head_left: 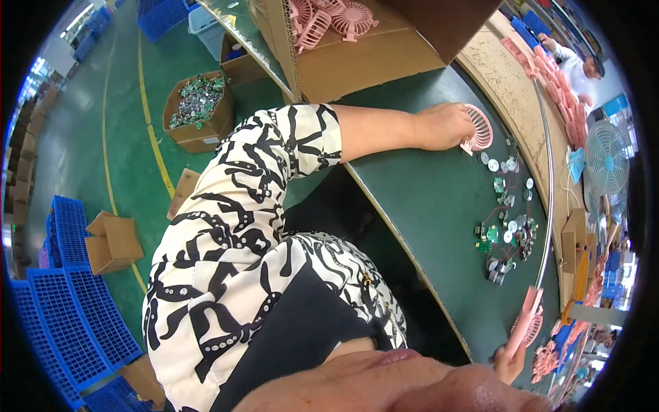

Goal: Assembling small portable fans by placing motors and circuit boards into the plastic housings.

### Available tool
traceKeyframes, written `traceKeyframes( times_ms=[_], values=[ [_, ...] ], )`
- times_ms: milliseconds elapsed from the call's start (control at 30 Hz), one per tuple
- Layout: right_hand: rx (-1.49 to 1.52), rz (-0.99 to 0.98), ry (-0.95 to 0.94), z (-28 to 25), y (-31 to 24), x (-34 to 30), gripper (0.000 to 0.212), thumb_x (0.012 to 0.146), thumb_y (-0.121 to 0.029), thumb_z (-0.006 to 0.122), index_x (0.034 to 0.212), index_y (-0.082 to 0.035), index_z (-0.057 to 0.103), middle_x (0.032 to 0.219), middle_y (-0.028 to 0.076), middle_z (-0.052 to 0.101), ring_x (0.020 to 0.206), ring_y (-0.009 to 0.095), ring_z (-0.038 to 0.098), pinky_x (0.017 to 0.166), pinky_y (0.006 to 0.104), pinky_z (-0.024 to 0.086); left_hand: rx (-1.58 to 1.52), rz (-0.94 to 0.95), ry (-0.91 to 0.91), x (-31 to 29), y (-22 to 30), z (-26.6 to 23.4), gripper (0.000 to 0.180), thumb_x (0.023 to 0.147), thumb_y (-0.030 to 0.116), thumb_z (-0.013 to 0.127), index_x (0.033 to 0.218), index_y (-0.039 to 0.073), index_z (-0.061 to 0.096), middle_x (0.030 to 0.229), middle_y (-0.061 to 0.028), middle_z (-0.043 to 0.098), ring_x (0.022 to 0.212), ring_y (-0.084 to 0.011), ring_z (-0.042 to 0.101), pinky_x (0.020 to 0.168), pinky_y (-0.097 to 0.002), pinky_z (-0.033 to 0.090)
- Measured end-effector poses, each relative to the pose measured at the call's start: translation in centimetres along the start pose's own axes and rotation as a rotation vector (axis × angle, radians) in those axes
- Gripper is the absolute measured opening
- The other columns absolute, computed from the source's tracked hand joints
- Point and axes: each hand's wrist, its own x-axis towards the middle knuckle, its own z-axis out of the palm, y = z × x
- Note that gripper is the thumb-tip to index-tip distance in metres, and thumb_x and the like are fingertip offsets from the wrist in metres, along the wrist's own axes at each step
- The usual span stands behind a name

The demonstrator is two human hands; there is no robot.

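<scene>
The dark green worktable (439, 206) fills the picture from the centre to 4 o'clock, its near edge running diagonally from 12 o'clock down to 5 o'clock. Above it, at 12 o'clock, stands an open cardboard carton (357, 62) holding pink fan grilles (329, 20). On the floor at 10 o'clock sits a smaller cardboard box of small metallic parts (198, 103), and blue plastic crates (65, 309) stack up at 8 o'clock.

The left hand (443, 127) reaches out from a black-and-white patterned sleeve (288, 137) toward 1 o'clock. Its fingers are curled together over the left rim of a round pink fan grille (479, 129), which lies flat on the table just to the right of the fingertips, touching them.

The right hand (508, 364) is at 5 o'clock, well apart from that grille; its fingers are clamped on a pink fan housing (525, 326), whose long axis tilts up toward 1 o'clock.

Between the 2 hands, at 3 o'clock, lies a scatter of small green circuit boards with wires (504, 240) and round silver discs (504, 165). The left hand is far nearer the grille.
</scene>
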Motion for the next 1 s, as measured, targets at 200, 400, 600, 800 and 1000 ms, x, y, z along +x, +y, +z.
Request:
traceKeyframes(
  times_ms=[200,400,600,800,1000],
  values=[
    [0.067,0.216,-0.224,-2.5,0.7,-8.6,0.037,0.082,-0.006,0.067,0.116,0.007,0.06,0.092,0.004,0.062,0.077,0.013,0.055,0.069,0.027,0.047,0.057,-0.016,0.008,-0.6,0.0,-0.4,0.01,0.078,0.005,0.064,0.087,0.008,0.068,0.085,-0.0101,0.066,0.093,-0.0301,0.061,0.083,-0.0402,0.05],
    [0.033,-0.09,-0.288,4.1,1.1,-6.0,0.04,0.079,-0.004,0.06,0.119,0.002,0.058,0.08,0.002,0.055,0.065,0.01,0.05,0.057,0.0244,0.041,0.037,0.039,-0.026,0.1,-0.8,0.6,0.012,0.078,0.005,0.065,0.089,0.009,0.068,0.091,-0.0109,0.066,0.096,-0.0306,0.061,0.082,-0.0412,0.051],
    [-0.022,-0.385,-0.217,11.9,-7.7,-1.4,0.038,0.074,0.003,0.063,0.111,0.004,0.059,0.086,0.008,0.061,0.071,0.014,0.054,0.067,0.0287,0.046,-0.075,-0.041,0.044,-0.1,1.1,-1.5,0.007,0.08,0.007,0.065,0.087,0.009,0.066,0.093,-0.011,0.066,0.098,-0.0325,0.061,0.081,-0.0429,0.05],
    [-0.133,-0.607,-0.211,15.8,-12.0,1.3,0.039,0.083,-0.001,0.066,0.121,0.0,0.056,0.097,0.02,0.064,0.083,0.033,0.066,0.074,0.0378,0.051,-0.008,-0.046,0.0,-0.4,-0.2,0.0,0.007,0.079,0.009,0.063,0.085,0.011,0.064,0.083,-0.0105,0.064,0.085,-0.0326,0.062,0.076,-0.0435,0.051],
    [-0.36,-0.769,-0.178,19.1,-13.1,1.8,0.043,0.086,-0.004,0.064,0.128,-0.002,0.051,0.1,0.021,0.063,0.082,0.04,0.064,0.069,0.0465,0.051,0.082,0.096,0.095,-0.1,-1.0,0.4,0.011,0.074,0.005,0.066,0.083,0.01,0.065,0.077,-0.0084,0.064,0.082,-0.0301,0.062,0.074,-0.0403,0.051]
  ],
)
